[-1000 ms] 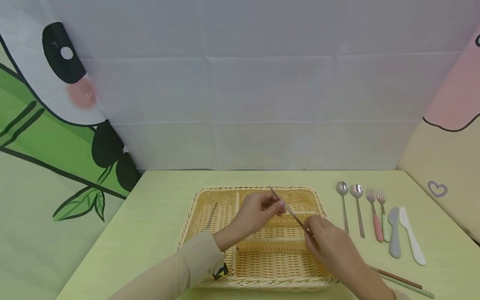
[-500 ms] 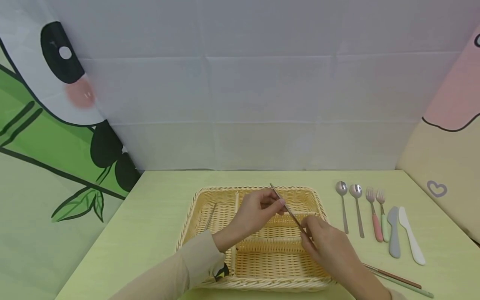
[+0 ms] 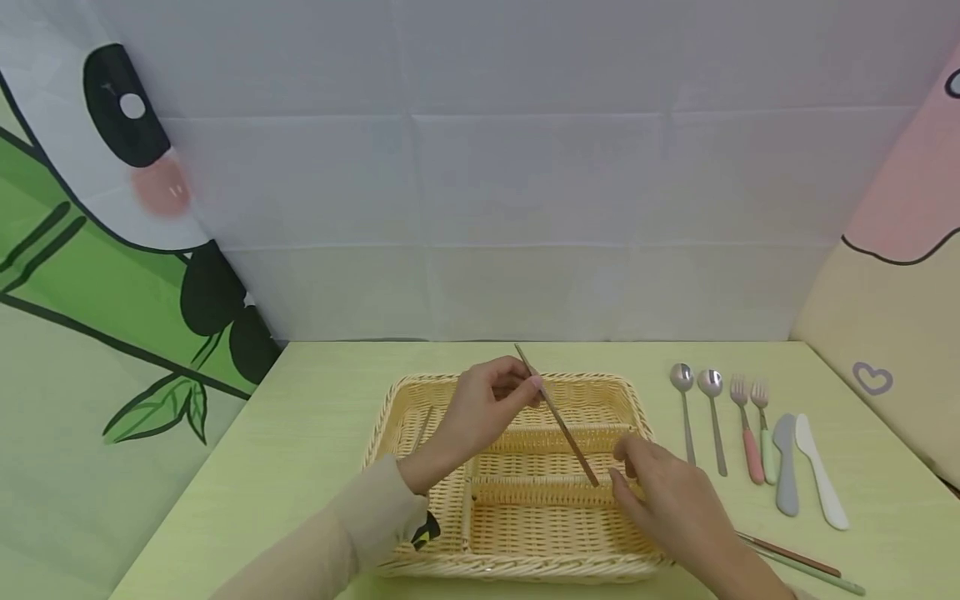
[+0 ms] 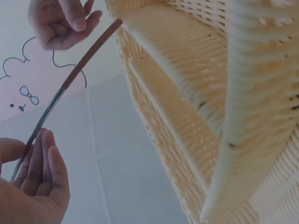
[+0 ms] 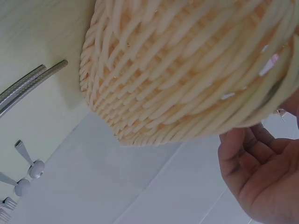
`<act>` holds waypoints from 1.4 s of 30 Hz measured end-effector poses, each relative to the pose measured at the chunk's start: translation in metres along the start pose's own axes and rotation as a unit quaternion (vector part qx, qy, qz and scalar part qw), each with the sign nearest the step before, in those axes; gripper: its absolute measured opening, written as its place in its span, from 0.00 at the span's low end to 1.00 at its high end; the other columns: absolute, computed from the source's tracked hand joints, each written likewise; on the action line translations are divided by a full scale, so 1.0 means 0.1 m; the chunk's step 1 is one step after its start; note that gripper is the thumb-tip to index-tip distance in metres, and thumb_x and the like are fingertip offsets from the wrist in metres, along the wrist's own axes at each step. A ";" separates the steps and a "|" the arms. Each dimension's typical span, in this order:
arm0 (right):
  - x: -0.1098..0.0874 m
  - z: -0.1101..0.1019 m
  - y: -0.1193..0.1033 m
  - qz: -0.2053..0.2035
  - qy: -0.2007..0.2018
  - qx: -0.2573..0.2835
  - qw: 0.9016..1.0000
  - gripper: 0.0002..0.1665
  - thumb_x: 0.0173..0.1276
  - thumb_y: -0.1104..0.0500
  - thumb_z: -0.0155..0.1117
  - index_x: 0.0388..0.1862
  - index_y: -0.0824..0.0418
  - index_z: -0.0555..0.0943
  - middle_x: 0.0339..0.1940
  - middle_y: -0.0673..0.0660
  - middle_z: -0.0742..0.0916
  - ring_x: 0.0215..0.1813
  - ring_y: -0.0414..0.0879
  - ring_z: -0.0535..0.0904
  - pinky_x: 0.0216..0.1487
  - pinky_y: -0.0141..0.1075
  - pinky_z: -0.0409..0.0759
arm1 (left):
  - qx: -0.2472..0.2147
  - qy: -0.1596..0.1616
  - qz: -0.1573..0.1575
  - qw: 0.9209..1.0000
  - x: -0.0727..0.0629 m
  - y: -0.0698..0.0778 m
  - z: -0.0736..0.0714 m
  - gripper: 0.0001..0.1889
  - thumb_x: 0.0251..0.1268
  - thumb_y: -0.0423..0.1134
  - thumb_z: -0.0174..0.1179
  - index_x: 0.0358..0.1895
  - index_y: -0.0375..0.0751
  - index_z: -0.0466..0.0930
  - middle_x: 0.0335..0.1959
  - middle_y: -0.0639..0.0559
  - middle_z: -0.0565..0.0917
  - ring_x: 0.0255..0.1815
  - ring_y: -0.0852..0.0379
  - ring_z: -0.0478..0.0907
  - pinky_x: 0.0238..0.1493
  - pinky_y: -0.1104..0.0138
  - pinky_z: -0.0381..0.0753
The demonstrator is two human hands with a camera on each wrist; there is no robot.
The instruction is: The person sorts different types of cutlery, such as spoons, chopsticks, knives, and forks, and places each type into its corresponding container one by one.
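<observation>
My left hand [image 3: 480, 408] pinches a chopstick [image 3: 564, 429] with a metal upper part and a brown end. The stick slants over the wicker basket [image 3: 540, 570], brown end down toward the right. In the left wrist view, thumb and fingers hold the metal part [image 4: 50, 108], and the brown end points away from the palm. My right hand [image 3: 671, 496] is beside the chopstick's brown end, apart from it, fingers loosely bent with nothing in them. It is over the basket's right rim; in the right wrist view the basket wall partly hides its fingers. Another thin stick [image 3: 423, 427] lies in the basket's left compartment.
Right of the basket lie two spoons [image 3: 711, 383], a pink-handled fork [image 3: 752, 454], a green-handled fork [image 3: 768, 454], a grey knife [image 3: 786, 467] and a white knife [image 3: 823, 479]. A brown-ended chopstick [image 3: 806, 562] and a green-ended one [image 3: 825, 577] lie nearer the front.
My right hand has let go of the chopstick's brown end and stands a little to its right. My left hand has moved slightly left, taking the chopstick along.
</observation>
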State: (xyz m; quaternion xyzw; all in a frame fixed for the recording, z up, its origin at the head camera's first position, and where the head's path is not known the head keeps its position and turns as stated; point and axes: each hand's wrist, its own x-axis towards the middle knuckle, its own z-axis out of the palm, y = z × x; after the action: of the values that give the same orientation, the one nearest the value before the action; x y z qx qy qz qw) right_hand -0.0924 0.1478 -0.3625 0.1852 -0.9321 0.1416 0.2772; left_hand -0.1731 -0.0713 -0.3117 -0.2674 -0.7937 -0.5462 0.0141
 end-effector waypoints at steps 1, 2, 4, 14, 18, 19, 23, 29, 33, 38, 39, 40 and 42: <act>-0.01 -0.01 0.01 0.003 0.000 -0.002 1.000 0.11 0.50 0.61 0.68 0.31 0.55 0.75 0.20 0.41 0.76 0.22 0.30 0.69 0.18 0.22 0.64 | -0.002 0.005 -0.001 1.000 0.00 -0.01 -0.03 0.11 0.66 0.43 0.53 0.38 0.40 0.79 0.32 0.49 0.85 0.32 0.62 0.82 0.38 0.70 0.80; -0.02 -0.01 0.01 0.005 0.000 -0.003 1.000 0.11 0.50 0.61 0.67 0.31 0.56 0.75 0.20 0.41 0.76 0.22 0.30 0.69 0.19 0.22 0.64 | -0.004 0.010 0.000 1.000 -0.01 -0.01 -0.05 0.11 0.66 0.43 0.53 0.38 0.39 0.79 0.31 0.49 0.85 0.32 0.61 0.82 0.37 0.70 0.80; -0.03 -0.02 0.03 0.012 -0.002 -0.003 1.000 0.10 0.51 0.61 0.66 0.32 0.56 0.75 0.20 0.41 0.75 0.23 0.31 0.70 0.19 0.22 0.65 | -0.005 0.021 0.001 1.000 -0.02 -0.01 -0.11 0.11 0.66 0.43 0.54 0.38 0.38 0.79 0.31 0.49 0.85 0.31 0.61 0.82 0.36 0.70 0.80; -0.14 -0.09 0.15 0.030 0.006 -0.011 0.999 0.11 0.50 0.62 0.66 0.32 0.57 0.75 0.20 0.40 0.72 0.22 0.31 0.68 0.18 0.23 0.63 | 0.016 0.074 0.001 0.997 -0.07 0.01 -0.45 0.10 0.66 0.43 0.54 0.39 0.39 0.78 0.32 0.44 0.84 0.32 0.59 0.81 0.37 0.67 0.80; -0.17 -0.13 0.22 0.021 0.025 -0.013 0.999 0.11 0.49 0.63 0.66 0.32 0.57 0.74 0.20 0.41 0.72 0.22 0.33 0.68 0.17 0.23 0.61 | 0.035 0.089 -0.002 0.995 -0.09 0.01 -0.59 0.11 0.66 0.43 0.53 0.40 0.39 0.78 0.33 0.44 0.84 0.34 0.54 0.82 0.38 0.65 0.80; -0.18 -0.14 0.24 0.017 0.033 -0.012 0.999 0.11 0.48 0.63 0.65 0.32 0.57 0.74 0.20 0.42 0.73 0.23 0.33 0.69 0.21 0.25 0.66 | 0.040 0.093 -0.004 0.995 -0.10 0.01 -0.62 0.11 0.66 0.43 0.53 0.40 0.39 0.78 0.33 0.45 0.84 0.34 0.53 0.82 0.38 0.64 0.80; -0.23 -0.18 0.33 0.016 0.046 -0.022 0.999 0.12 0.48 0.63 0.64 0.32 0.58 0.74 0.20 0.42 0.73 0.23 0.32 0.66 0.31 0.32 0.73 | 0.061 0.101 -0.015 0.993 -0.13 -0.01 -0.73 0.12 0.67 0.44 0.52 0.41 0.39 0.78 0.33 0.46 0.84 0.35 0.54 0.81 0.37 0.63 0.80; -0.33 -0.25 0.45 0.034 0.051 -0.031 0.998 0.12 0.46 0.64 0.66 0.32 0.57 0.75 0.21 0.41 0.73 0.23 0.29 0.65 0.19 0.27 0.64 | 0.094 0.112 -0.018 0.989 -0.18 -0.07 -0.84 0.12 0.67 0.45 0.52 0.41 0.40 0.79 0.33 0.47 0.84 0.35 0.53 0.81 0.35 0.70 0.79; -0.42 -0.28 0.53 0.062 0.047 -0.029 0.997 0.13 0.47 0.64 0.67 0.32 0.58 0.76 0.21 0.42 0.74 0.23 0.29 0.66 0.17 0.26 0.61 | 0.123 0.118 -0.028 0.985 -0.21 -0.13 -0.90 0.11 0.67 0.44 0.52 0.41 0.40 0.79 0.31 0.48 0.84 0.32 0.55 0.81 0.33 0.70 0.78; -0.53 -0.31 0.64 0.091 0.021 -0.033 0.995 0.12 0.48 0.64 0.66 0.33 0.57 0.76 0.21 0.42 0.75 0.24 0.32 0.68 0.18 0.27 0.62 | 0.170 0.096 -0.054 0.979 -0.25 -0.21 -0.95 0.10 0.67 0.43 0.52 0.42 0.41 0.78 0.28 0.50 0.83 0.29 0.59 0.79 0.28 0.67 0.75; -0.56 -0.31 0.66 0.095 0.013 -0.033 0.995 0.11 0.49 0.64 0.66 0.33 0.58 0.77 0.21 0.42 0.75 0.24 0.32 0.69 0.18 0.28 0.62 | 0.180 0.088 -0.059 0.978 -0.26 -0.23 -0.96 0.10 0.67 0.43 0.52 0.42 0.42 0.78 0.28 0.51 0.83 0.29 0.60 0.79 0.28 0.67 0.74; -0.58 -0.32 0.68 0.101 0.006 -0.034 0.994 0.11 0.49 0.64 0.66 0.32 0.57 0.77 0.21 0.42 0.75 0.24 0.32 0.69 0.18 0.28 0.62 | 0.189 0.078 -0.063 0.977 -0.27 -0.25 -0.97 0.10 0.67 0.43 0.52 0.42 0.42 0.79 0.28 0.51 0.83 0.28 0.60 0.79 0.27 0.67 0.74; -0.62 -0.32 0.72 0.111 -0.007 -0.036 0.993 0.10 0.50 0.64 0.66 0.32 0.56 0.77 0.21 0.42 0.76 0.24 0.33 0.69 0.19 0.28 0.63 | 0.204 0.058 -0.071 0.975 -0.29 -0.28 -0.98 0.10 0.67 0.42 0.52 0.42 0.42 0.79 0.28 0.51 0.83 0.28 0.60 0.78 0.27 0.67 0.73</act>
State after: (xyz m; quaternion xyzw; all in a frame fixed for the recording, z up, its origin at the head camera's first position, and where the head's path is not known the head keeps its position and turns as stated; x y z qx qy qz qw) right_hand -0.0592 0.2401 -0.3833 0.0715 -0.9533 0.1370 0.2597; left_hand -0.1876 -0.1762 -0.3055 -0.1699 -0.9029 -0.3874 0.0760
